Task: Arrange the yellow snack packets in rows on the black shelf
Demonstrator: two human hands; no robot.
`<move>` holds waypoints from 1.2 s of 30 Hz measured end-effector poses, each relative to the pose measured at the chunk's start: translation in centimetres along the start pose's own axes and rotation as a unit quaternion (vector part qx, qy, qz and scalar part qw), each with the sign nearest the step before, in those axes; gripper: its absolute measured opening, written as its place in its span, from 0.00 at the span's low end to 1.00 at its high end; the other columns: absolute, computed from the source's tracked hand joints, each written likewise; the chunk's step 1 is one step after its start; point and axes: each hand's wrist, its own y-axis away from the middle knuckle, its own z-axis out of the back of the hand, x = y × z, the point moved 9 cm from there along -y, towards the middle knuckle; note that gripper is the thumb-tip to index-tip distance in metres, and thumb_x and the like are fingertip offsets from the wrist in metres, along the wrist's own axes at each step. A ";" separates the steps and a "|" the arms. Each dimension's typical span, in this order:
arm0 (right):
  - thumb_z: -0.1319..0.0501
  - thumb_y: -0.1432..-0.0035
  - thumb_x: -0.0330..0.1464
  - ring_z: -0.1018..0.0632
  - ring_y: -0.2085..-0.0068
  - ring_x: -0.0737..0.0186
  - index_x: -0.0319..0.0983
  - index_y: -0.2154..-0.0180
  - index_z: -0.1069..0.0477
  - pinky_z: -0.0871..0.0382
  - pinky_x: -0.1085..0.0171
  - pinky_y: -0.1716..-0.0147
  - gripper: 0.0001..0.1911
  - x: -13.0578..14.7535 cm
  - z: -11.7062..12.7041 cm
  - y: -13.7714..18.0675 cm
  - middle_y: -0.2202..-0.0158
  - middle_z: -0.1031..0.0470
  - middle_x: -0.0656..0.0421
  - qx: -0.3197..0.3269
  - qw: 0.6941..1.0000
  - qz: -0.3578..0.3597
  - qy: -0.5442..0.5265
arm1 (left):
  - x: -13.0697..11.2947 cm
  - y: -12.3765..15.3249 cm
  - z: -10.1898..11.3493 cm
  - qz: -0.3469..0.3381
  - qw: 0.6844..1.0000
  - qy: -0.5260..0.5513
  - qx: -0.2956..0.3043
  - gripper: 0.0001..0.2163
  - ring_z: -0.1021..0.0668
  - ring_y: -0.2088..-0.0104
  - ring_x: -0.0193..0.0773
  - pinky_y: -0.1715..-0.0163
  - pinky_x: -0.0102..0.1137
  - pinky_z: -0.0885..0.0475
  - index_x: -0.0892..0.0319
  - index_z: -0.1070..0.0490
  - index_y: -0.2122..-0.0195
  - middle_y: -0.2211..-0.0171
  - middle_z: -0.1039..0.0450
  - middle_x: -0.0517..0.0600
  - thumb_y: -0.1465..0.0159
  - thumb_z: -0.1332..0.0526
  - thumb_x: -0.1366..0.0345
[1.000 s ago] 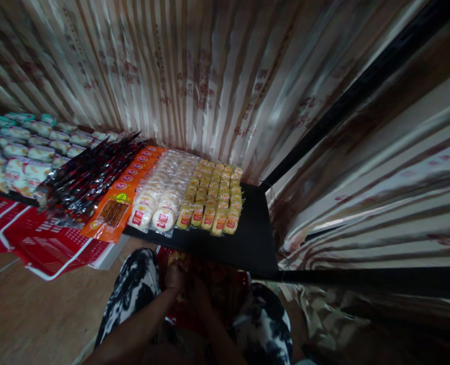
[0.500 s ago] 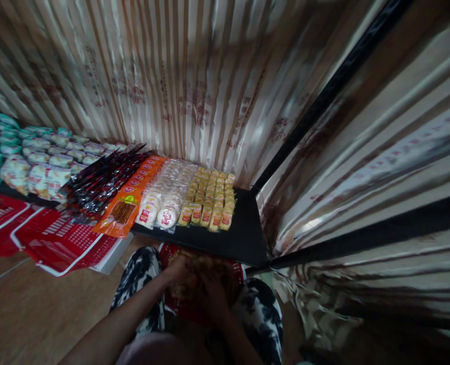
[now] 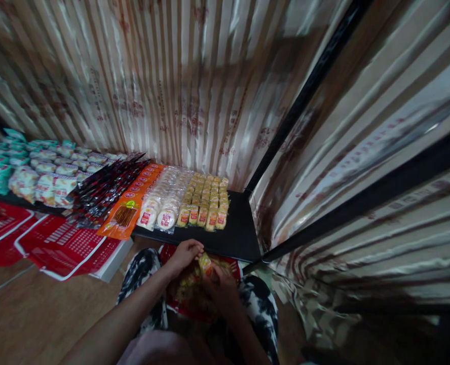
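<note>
My left hand [image 3: 185,253] and my right hand [image 3: 221,284] meet over a red bag [image 3: 179,304] of small yellow snack packets that rests between my knees. Both hands are closed on one yellow packet [image 3: 205,263], held just above the bag. A black shelf [image 3: 240,233] lies right in front of them. On it, rows of the same yellow packets [image 3: 208,200] sit beside rows of round white cakes [image 3: 164,197].
Further left on the shelf lie orange packs [image 3: 128,210], dark red-black packs [image 3: 103,185] and white-green packs [image 3: 38,170]. Red printed cartons [image 3: 61,243] stand on the wooden floor at left. Striped curtains and black shelf posts [image 3: 304,91] close the back and right.
My hands have come up out of the red bag with a yellow packet between them. The view has tilted slightly, so the shelf sits lower and further left.
</note>
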 end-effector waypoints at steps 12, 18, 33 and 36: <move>0.49 0.46 0.48 0.24 0.63 0.57 0.35 0.54 0.31 0.33 0.63 0.63 0.28 -2.6 5.3 -5.4 0.63 0.24 0.52 -0.135 0.978 -0.154 -0.047 | -3.6 -1.1 -3.3 -0.113 0.991 -0.042 -0.056 0.08 0.26 0.64 0.32 0.64 0.25 0.29 0.61 0.29 0.66 0.64 0.28 0.49 0.43 0.46 0.73; 0.48 0.47 0.46 0.25 0.63 0.57 0.36 0.56 0.32 0.34 0.64 0.66 0.24 -3.5 5.3 -8.3 0.63 0.25 0.52 -0.151 0.975 -0.159 -0.026 | -3.6 -2.8 -4.3 -0.135 0.987 -0.069 -0.050 0.13 0.26 0.58 0.34 0.58 0.28 0.29 0.59 0.28 0.63 0.57 0.28 0.50 0.44 0.47 0.78; 0.46 0.49 0.47 0.26 0.65 0.57 0.39 0.64 0.36 0.33 0.61 0.66 0.18 -4.8 4.6 -10.5 0.67 0.29 0.54 -0.202 0.963 -0.174 -0.040 | -3.4 -5.3 -3.6 -0.152 0.974 -0.149 -0.082 0.20 0.29 0.49 0.37 0.44 0.35 0.38 0.57 0.27 0.57 0.52 0.28 0.49 0.48 0.47 0.79; 0.47 0.48 0.47 0.26 0.65 0.58 0.38 0.63 0.36 0.31 0.61 0.67 0.19 -4.8 4.5 -10.4 0.64 0.30 0.52 -0.205 0.962 -0.156 -0.085 | -2.7 -5.6 -3.7 -0.158 0.973 -0.149 -0.077 0.20 0.29 0.50 0.38 0.45 0.34 0.37 0.59 0.28 0.56 0.52 0.28 0.51 0.49 0.47 0.79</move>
